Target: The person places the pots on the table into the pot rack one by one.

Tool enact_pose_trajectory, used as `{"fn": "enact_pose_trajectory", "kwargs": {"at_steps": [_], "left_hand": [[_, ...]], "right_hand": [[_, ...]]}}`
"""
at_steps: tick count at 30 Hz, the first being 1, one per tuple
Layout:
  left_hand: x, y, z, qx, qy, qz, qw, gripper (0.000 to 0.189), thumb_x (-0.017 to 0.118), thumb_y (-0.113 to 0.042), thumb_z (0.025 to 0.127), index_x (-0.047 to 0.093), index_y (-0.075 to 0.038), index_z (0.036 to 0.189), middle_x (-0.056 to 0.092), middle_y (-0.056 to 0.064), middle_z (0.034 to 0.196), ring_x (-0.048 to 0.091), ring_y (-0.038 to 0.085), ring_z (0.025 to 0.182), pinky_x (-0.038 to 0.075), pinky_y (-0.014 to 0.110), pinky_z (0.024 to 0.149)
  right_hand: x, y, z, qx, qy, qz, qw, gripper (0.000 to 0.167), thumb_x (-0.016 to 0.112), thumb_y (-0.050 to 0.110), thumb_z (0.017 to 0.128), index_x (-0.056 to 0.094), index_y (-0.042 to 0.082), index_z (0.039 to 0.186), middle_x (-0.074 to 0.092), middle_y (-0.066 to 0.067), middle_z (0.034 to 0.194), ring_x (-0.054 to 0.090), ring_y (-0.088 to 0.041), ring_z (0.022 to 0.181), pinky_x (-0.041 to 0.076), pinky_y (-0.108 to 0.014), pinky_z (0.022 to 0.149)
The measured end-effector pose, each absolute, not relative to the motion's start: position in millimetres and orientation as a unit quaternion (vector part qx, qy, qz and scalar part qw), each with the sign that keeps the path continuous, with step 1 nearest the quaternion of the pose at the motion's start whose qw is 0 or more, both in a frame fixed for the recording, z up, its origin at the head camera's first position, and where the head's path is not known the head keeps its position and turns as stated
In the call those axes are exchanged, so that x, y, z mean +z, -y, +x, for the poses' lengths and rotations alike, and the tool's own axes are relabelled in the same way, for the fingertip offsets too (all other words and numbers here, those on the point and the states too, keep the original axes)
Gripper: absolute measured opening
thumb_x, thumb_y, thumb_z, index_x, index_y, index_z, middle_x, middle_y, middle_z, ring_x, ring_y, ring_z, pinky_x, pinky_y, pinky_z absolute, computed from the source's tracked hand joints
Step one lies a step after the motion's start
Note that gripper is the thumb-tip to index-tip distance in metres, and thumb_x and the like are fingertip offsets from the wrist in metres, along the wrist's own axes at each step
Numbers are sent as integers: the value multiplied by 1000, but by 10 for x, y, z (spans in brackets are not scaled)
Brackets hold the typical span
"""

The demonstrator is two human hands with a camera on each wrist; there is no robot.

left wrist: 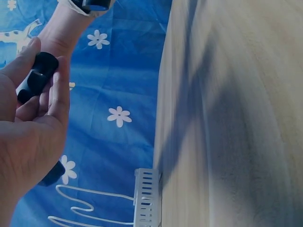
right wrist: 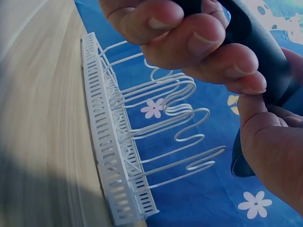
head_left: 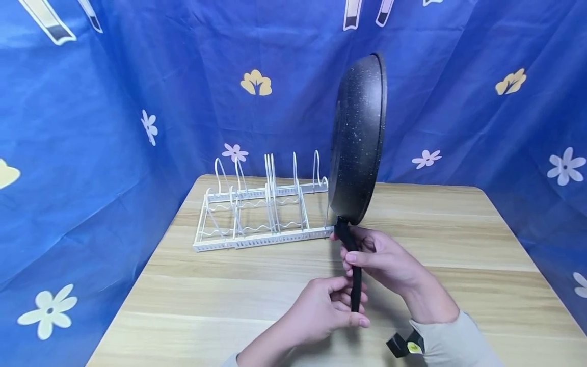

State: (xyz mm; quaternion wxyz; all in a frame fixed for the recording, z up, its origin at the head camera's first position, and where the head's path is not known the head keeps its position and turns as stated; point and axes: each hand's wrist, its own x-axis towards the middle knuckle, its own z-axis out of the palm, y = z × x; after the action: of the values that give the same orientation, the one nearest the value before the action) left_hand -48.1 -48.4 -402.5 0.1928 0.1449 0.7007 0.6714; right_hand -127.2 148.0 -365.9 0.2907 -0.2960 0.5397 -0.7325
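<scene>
A black speckled frying pan [head_left: 359, 137] stands upright on edge above the table, its handle [head_left: 355, 285] pointing down toward me. My right hand [head_left: 390, 262] grips the upper part of that handle, just below the pan's body. Lower down, my left hand [head_left: 321, 311] holds the handle's end between thumb and curled fingers. In the left wrist view the handle's tip [left wrist: 45, 64] shows between the left thumb and fingers. Just left of the pan is a white wire rack [head_left: 257, 239] with upright loops; the pan overlaps its right end in the head view.
The rack rests on a light wood-grain table [head_left: 220, 311]. Blue patterned cloth [head_left: 183, 92] hangs around the back and sides. A black strap-like device [head_left: 405, 345] sits at my right wrist beside the pale sleeve [head_left: 454, 336].
</scene>
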Motion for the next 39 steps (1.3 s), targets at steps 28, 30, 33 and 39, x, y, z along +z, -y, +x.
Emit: {"fn": "enact_pose_trajectory", "kwargs": {"at_steps": [28,30,33,39], "left_hand": [[-3987,587,-451,697,-688,115,168,45,90,-1,85,73,-1,128,80,13,114,78,10,95,65,20,85],[-3986,583,-453,697,-688,114,165,44,90,0,86,73,0,127,79,14,115,78,11,96,65,20,86],[-3978,578,-452,695,-691,113,162,42,90,-1,86,74,1,125,79,14,116,77,9,96,65,20,87],[-3966,601,-448,691,-698,111,154,41,90,-2,86,73,3,124,78,15,116,76,5,95,65,20,88]], "right_hand": [[-3649,-1267,-1444,-721,-517,-322,330,40,61,2,105,51,-1,143,62,5,95,64,-8,80,55,-21,76],[-3639,-1263,-1442,-720,-518,-323,329,42,61,2,105,49,-4,144,63,5,95,64,-7,81,55,-21,76],[-3616,-1254,-1439,-719,-519,-325,329,44,62,3,105,47,-6,145,64,5,95,65,-7,81,55,-21,74],[-3598,-1198,-1458,-713,-517,-337,334,42,62,3,105,50,-6,144,65,5,92,66,-7,79,52,-20,63]]}}
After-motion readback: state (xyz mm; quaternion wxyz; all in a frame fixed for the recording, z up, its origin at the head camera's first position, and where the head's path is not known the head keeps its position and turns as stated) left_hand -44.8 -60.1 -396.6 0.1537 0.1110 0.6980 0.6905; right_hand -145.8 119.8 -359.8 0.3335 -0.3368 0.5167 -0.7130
